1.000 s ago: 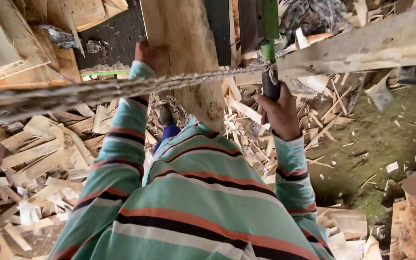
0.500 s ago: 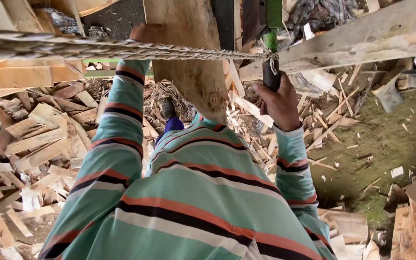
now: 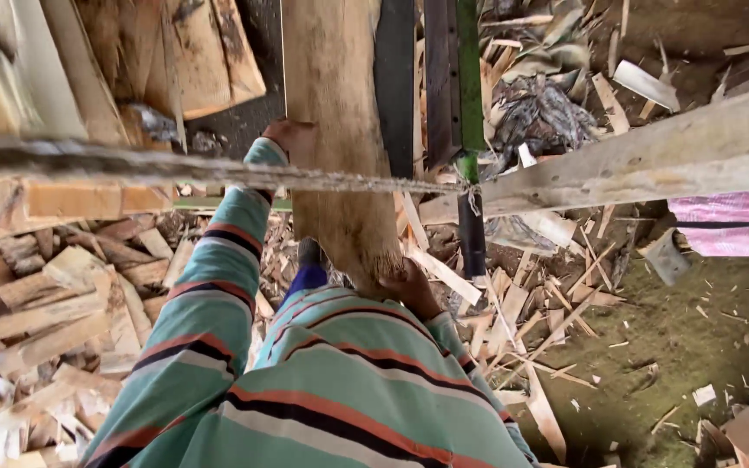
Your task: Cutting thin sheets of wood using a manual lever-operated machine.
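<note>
Two hands grip one long, pale, rough-sawn wooden plank [image 3: 333, 130] that runs from the top middle of the frame down toward the centre. The left hand [image 3: 286, 136], just left of centre in the upper half, is pressed against the plank's left edge with its fingers curled onto the wood, though how far they wrap round cannot be told. The right hand [image 3: 411, 288], near the middle of the frame, is closed under the plank's frayed lower end, cupping it from below. Both arms wear striped sleeves of teal, orange, white and dark blue [image 3: 210, 295], which fill the lower middle of the frame. Crossing in front of the plank, a thin grey band with a toothed-looking edge [image 3: 218, 171] stretches from the left edge to a green and black upright bar [image 3: 470, 130] just right of the plank. A broad, weathered wooden beam [image 3: 652, 160] slants from that bar up to the right edge. In the lower left lies a heap of split offcuts [image 3: 45, 303]; lower right, dirt ground with scattered chips and slivers [image 3: 669, 347].
</note>
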